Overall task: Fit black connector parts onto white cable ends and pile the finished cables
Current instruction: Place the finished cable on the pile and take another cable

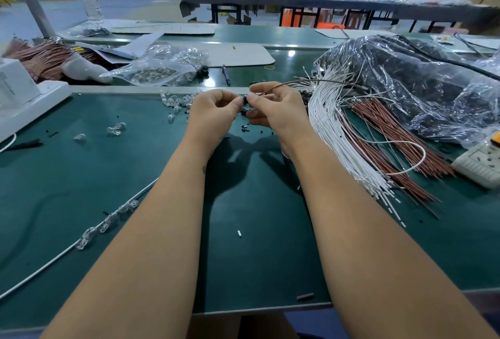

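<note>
Black connector part [245,100]: pinched between the thumb and forefinger tips of my left hand [213,114] and my right hand [273,111], above the green table [81,176]; its axis is too hidden to tell. Brown cable [292,85]: gripped in my curled right fingers, trailing right toward the white cables [332,133].

Black connector part [244,100] mostly hidden between fingertips of left hand [213,111] and right hand [273,108]; cable end there too small to resolve.
</note>
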Motion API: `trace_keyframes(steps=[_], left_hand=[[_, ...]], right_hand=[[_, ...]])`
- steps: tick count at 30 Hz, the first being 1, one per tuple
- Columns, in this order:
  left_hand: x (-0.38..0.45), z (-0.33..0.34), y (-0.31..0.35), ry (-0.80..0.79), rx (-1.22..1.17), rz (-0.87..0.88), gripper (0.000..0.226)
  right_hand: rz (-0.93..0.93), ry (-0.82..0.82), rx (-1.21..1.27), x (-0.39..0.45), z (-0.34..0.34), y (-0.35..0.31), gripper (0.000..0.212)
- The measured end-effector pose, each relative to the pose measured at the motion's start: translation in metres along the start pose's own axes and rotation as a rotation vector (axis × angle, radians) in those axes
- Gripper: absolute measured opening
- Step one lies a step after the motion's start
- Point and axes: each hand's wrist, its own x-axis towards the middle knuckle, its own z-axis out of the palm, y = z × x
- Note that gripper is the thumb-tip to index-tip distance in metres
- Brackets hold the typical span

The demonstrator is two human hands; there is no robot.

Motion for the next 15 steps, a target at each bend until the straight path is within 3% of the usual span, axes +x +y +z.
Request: trace_keyframes(steps=[5,8,15], left_hand=[[-0.0026,0.0008,0.0030,-0.021,0.052,0.019,0.005],[-0.0008,-0.0003,0.0008,0.013,0.252,0.054,0.008],[-0.0004,-0.0076,-0.0010,0.228,0.712,0.035,0.014]], right_hand=[[0.010,0.010,-0.028,0.0017,0.0000,0.0017,0.005],[0.004,0.031,-0.028,0.0025,0.0004,0.0037,0.009],[0.023,0.254,0.052,0.0065,-0.0052,0.0072,0.017]])
